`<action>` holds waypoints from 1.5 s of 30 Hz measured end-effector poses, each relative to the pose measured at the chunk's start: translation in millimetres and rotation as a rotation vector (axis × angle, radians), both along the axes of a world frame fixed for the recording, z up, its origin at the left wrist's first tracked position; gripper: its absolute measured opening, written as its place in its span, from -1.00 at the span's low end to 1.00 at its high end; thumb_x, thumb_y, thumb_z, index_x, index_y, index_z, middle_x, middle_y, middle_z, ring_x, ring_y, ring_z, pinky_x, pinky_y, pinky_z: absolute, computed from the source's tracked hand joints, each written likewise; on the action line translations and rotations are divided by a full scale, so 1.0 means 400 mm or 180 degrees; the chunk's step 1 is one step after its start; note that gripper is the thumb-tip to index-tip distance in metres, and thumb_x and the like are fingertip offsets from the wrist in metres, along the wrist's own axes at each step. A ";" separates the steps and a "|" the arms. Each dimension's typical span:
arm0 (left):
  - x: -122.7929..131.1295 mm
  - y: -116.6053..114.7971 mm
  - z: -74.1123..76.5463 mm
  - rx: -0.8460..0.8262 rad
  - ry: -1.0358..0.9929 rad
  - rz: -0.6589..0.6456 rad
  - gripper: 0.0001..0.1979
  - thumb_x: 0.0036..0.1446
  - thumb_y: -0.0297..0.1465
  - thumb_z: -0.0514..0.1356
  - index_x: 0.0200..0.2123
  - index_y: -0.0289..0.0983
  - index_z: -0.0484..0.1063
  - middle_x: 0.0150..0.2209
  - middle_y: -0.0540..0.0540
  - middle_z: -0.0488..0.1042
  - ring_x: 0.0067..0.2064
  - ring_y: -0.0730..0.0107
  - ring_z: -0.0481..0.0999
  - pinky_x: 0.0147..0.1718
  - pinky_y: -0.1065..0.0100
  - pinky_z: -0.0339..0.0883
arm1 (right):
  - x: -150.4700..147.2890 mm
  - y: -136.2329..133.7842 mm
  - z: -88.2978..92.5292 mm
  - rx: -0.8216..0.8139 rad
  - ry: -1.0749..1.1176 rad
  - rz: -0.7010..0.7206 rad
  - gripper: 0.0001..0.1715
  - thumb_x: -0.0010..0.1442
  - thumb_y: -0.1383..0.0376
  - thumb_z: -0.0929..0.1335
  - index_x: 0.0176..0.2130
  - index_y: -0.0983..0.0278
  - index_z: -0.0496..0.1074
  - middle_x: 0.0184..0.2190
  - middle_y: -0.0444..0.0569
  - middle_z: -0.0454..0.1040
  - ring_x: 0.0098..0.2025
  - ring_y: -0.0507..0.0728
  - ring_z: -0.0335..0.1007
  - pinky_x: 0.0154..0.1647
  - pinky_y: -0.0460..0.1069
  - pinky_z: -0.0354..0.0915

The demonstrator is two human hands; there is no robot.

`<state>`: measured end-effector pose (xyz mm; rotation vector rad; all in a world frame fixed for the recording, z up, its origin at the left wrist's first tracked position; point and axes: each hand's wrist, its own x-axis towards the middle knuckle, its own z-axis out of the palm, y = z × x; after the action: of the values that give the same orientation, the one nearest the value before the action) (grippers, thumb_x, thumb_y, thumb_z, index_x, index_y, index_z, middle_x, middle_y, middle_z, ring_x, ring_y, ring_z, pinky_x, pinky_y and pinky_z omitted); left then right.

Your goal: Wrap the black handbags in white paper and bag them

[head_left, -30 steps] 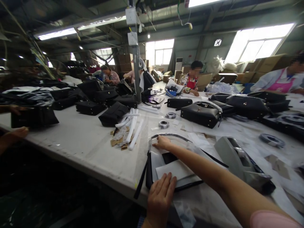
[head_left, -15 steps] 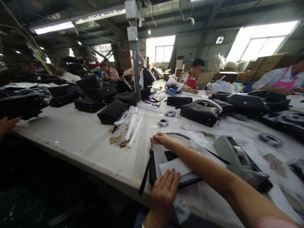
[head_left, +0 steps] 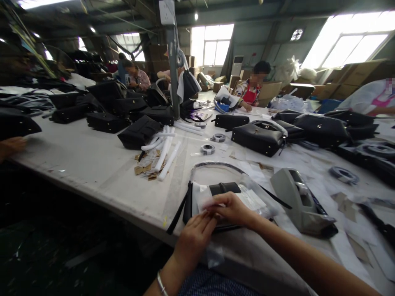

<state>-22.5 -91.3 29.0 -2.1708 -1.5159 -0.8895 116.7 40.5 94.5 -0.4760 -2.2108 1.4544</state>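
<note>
The right hand (head_left: pixel 232 209) is closed in a pinch, thumb and fingertips together on the near edge of a crinkled clear plastic sleeve (head_left: pixel 250 200), which blurs pale where it is gripped. The left hand (head_left: pixel 193 238) comes up from below with its 4 fingers straight and side by side, their tips touching the same edge just left of the pinch. Its thumb is hidden, so I cannot tell whether it grips or only supports.

The sleeve lies over a flat black leather pouch (head_left: pixel 224 188) directly beyond the 2 hands, at the near edge of the white worktable (head_left: pixel 92 164). A thin black strap (head_left: pixel 178 210) runs from the pouch, left of the left hand, down over the table edge. Just right of the right hand stands a grey tape dispenser (head_left: pixel 300 201). Beyond the pouch curves a thin dark handle hoop (head_left: pixel 216 164). Farther out lie 2 grey tape rolls (head_left: pixel 207 149), white foam tubes (head_left: pixel 165 150) and a black handbag with gold studs (head_left: pixel 257 139).

Film this thin probably handles best with a light pinch close to its edge. The left fingertips should hold it flat and both hands draw evenly, so it neither bunches nor tears. The loose strap looks likely to snag, so it is best kept clear of the edge being worked.
</note>
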 end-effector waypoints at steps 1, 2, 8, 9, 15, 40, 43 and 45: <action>-0.005 0.000 -0.002 0.0074 -0.0064 -0.0008 -0.69 0.36 -0.41 -0.02 0.02 -0.26 0.46 -0.10 -0.10 0.61 -0.04 0.32 0.57 0.03 0.27 0.43 | 0.015 -0.016 -0.005 0.0181 0.0035 0.0141 -0.79 0.26 0.22 0.39 -0.17 0.23 0.62 -0.24 -0.05 0.64 -0.18 0.12 0.58 -0.10 -0.02 0.46; -0.008 -0.001 -0.006 0.0163 -0.0124 0.0002 -0.71 0.36 -0.41 -0.01 -0.02 -0.28 0.48 -0.14 -0.12 0.62 -0.07 0.30 0.58 0.03 0.25 0.44 | 0.027 -0.030 -0.011 0.0341 0.0108 0.0278 -0.78 0.29 0.24 0.37 -0.14 0.22 0.61 -0.20 -0.03 0.63 -0.14 0.12 0.57 -0.05 -0.01 0.46; -0.004 -0.020 -0.048 0.0395 -0.0346 0.0119 -0.73 0.30 -0.49 0.07 0.03 -0.43 0.39 -0.06 -0.26 0.56 0.05 0.21 0.51 0.06 0.21 0.43 | 0.075 -0.080 -0.040 0.0978 0.0447 0.0213 -0.68 0.33 0.34 0.31 0.03 0.22 0.53 0.02 0.07 0.54 0.05 0.12 0.49 0.10 0.02 0.42; -0.002 -0.024 -0.053 0.0363 -0.0418 0.0165 -0.72 0.29 -0.50 0.09 0.04 -0.42 0.39 -0.05 -0.27 0.55 0.06 0.20 0.51 0.06 0.21 0.44 | 0.080 -0.085 -0.046 0.1078 0.0461 0.0149 -0.67 0.33 0.35 0.31 0.05 0.22 0.52 0.02 0.08 0.54 0.05 0.11 0.49 0.08 0.00 0.43; 0.001 -0.031 -0.055 0.0252 -0.0937 0.0412 -0.65 0.29 -0.51 0.09 0.14 -0.32 0.32 0.08 -0.30 0.44 0.15 0.20 0.45 0.06 0.20 0.45 | 0.093 -0.108 -0.087 0.2114 0.0541 0.0092 -0.68 0.37 0.37 0.26 0.04 0.23 0.49 -0.08 0.04 0.60 0.09 0.11 0.46 0.21 0.10 0.31; -0.020 -0.030 -0.034 -0.0257 -0.0213 0.0021 -0.42 0.25 -0.61 0.05 0.32 -0.27 0.13 0.25 -0.13 0.36 0.32 0.25 0.25 0.23 0.19 0.30 | 0.101 -0.245 -0.190 0.2826 0.0234 -0.0662 -0.77 0.30 0.41 0.31 -0.10 0.22 0.52 -0.28 -0.03 0.64 -0.27 0.10 0.56 -0.06 0.05 0.44; -0.019 -0.030 -0.036 -0.0235 -0.0221 0.0058 -0.41 0.23 -0.65 0.02 0.32 -0.28 0.15 0.23 -0.13 0.38 0.28 0.26 0.31 0.22 0.19 0.32 | 0.117 -0.268 -0.196 0.2709 0.0328 -0.0579 -0.76 0.32 0.41 0.30 -0.08 0.23 0.51 -0.23 -0.03 0.64 -0.22 0.10 0.58 -0.05 0.04 0.46; -0.017 -0.030 -0.040 -0.0154 -0.0198 0.0082 -0.42 0.23 -0.65 0.01 0.31 -0.28 0.16 0.22 -0.13 0.40 0.26 0.27 0.34 0.21 0.20 0.33 | 0.121 -0.280 -0.196 0.2686 0.0311 -0.0489 -0.77 0.33 0.40 0.29 -0.09 0.23 0.51 -0.23 -0.03 0.64 -0.22 0.10 0.59 -0.07 0.03 0.48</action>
<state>-29.3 -103.2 13.0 -2.1710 -1.6071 -0.9290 165.2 -71.4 16.2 -0.2577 -2.3806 0.3689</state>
